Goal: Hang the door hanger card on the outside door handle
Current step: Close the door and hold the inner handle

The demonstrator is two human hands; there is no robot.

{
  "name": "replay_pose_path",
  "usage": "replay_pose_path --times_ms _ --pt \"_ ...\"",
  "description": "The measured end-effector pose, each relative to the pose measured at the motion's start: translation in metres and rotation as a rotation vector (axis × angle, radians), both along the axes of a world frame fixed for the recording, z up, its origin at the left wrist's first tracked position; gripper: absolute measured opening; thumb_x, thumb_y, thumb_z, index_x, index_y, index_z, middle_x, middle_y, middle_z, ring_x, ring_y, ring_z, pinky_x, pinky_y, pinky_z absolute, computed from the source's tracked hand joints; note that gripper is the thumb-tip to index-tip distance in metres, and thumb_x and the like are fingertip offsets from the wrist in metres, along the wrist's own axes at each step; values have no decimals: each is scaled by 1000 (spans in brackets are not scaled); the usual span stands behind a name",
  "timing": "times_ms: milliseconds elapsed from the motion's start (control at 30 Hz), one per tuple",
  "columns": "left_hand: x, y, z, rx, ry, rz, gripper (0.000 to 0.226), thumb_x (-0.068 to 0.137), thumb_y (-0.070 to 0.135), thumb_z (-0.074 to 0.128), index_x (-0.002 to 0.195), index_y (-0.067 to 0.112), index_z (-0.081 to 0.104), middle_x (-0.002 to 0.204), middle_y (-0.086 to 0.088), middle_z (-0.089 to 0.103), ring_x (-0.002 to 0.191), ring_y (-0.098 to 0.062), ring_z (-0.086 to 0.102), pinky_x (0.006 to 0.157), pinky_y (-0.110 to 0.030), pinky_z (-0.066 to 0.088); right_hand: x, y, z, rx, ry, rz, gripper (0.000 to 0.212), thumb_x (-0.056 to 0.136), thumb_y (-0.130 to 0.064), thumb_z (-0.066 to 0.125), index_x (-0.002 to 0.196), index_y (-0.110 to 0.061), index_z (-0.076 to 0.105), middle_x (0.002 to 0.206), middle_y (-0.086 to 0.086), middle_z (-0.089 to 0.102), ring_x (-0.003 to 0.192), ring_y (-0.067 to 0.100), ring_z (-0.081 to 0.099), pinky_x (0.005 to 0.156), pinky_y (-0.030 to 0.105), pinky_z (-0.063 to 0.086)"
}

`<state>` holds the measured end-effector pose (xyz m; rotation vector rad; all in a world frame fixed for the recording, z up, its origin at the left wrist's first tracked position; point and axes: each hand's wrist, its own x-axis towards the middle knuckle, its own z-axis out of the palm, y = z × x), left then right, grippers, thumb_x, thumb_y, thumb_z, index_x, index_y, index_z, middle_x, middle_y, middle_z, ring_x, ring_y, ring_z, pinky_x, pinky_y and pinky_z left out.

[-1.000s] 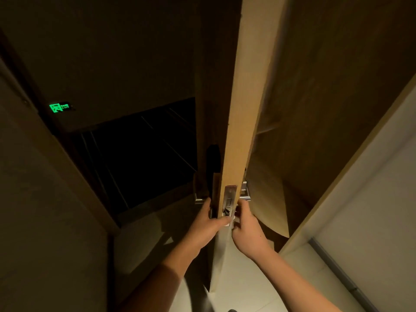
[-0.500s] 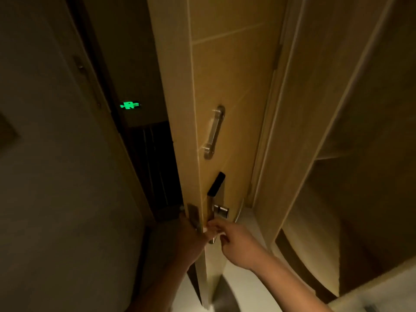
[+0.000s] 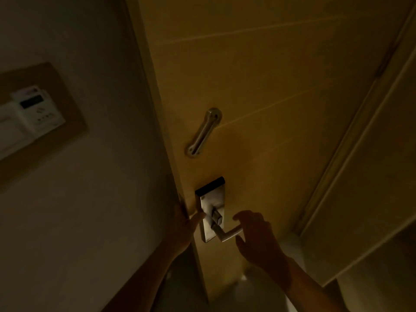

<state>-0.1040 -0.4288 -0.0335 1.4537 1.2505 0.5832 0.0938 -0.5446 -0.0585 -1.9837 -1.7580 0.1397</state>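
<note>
The room is dim. The wooden door (image 3: 281,109) shows its inside face and stands almost against the frame. My left hand (image 3: 183,228) wraps around the door's edge beside the metal lock plate (image 3: 212,207), thumb on the inner face and fingers hidden behind the edge. The inside lever handle (image 3: 228,235) points right. My right hand (image 3: 256,239) is at the lever's tip with fingers curled and apart, holding nothing. The door hanger card and the outside handle are out of sight behind the door.
A metal security bar (image 3: 203,132) is mounted on the door above the lock. A white control panel (image 3: 29,115) on a brown backing sits on the left wall. A wooden frame or cabinet side (image 3: 364,154) runs along the right.
The door has swung toward the frame, and the dark corridor gap with the green sign is gone from view. My right hand has come off the lock area to the lever's tip.
</note>
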Motion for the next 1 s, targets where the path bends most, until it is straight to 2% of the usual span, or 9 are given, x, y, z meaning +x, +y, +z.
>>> replay_pose_path --times_ms 100,200,333,467,567,700,867,933,1000 --pt "-7 34 -1 -44 14 -45 61 84 39 65 134 18 38 115 -10 60 98 -26 62 77 -40 56 5 30 -17 -136 -153 43 52 77 -35 64 128 -29 52 133 -10 53 131 13 42 109 47 29" --pt "-10 72 1 -82 -36 -115 59 84 33 66 134 24 34 119 -9 58 103 -28 61 75 -38 56 8 69 -33 -170 -206 51 44 73 -37 64 116 -34 56 125 -13 57 128 11 44 112 52 16" --pt "-14 109 1 -69 -60 -163 36 76 41 70 102 45 46 110 -2 63 96 -22 65 79 -43 57 3 111 -40 -207 -318 26 33 69 -36 69 101 -32 60 101 -13 65 108 11 57 113 58 22" --pt "-15 163 -1 -33 -83 -186 36 83 38 66 106 55 44 110 5 62 96 -18 65 77 -40 58 -11 168 -32 -316 -405 104 21 80 -33 58 97 -21 59 95 -3 66 97 18 60 113 49 30" --pt "-15 199 4 -1 -113 -225 36 79 48 66 108 58 46 109 12 63 99 -12 65 71 -25 56 -26 204 -23 -364 -394 119 18 84 -33 50 96 -21 57 92 0 65 87 20 60 90 40 44" --pt "-10 239 4 23 -66 -204 52 84 49 60 130 32 44 118 -6 63 101 -24 65 77 -34 56 -28 248 -18 -359 -317 76 24 89 -44 44 93 -25 59 87 -4 67 82 18 62 81 33 47" --pt "1 278 5 95 -96 -130 47 90 40 57 133 29 41 100 19 57 77 16 60 55 -5 47 -20 310 -19 -406 -306 109 41 89 -52 37 88 -22 66 85 -1 67 76 18 64 69 29 49" --pt "5 294 10 22 -125 -109 44 89 44 57 126 47 35 100 31 49 79 18 57 55 -8 49 -16 333 -19 -441 -314 111 46 89 -54 35 87 -20 65 86 1 66 75 20 64 67 29 48" --pt "7 309 13 -78 -161 -61 51 82 53 62 124 53 34 108 28 49 93 4 57 62 -22 54 -13 353 -19 -477 -304 118 46 89 -53 36 94 -16 63 90 4 65 78 23 65 67 30 48"
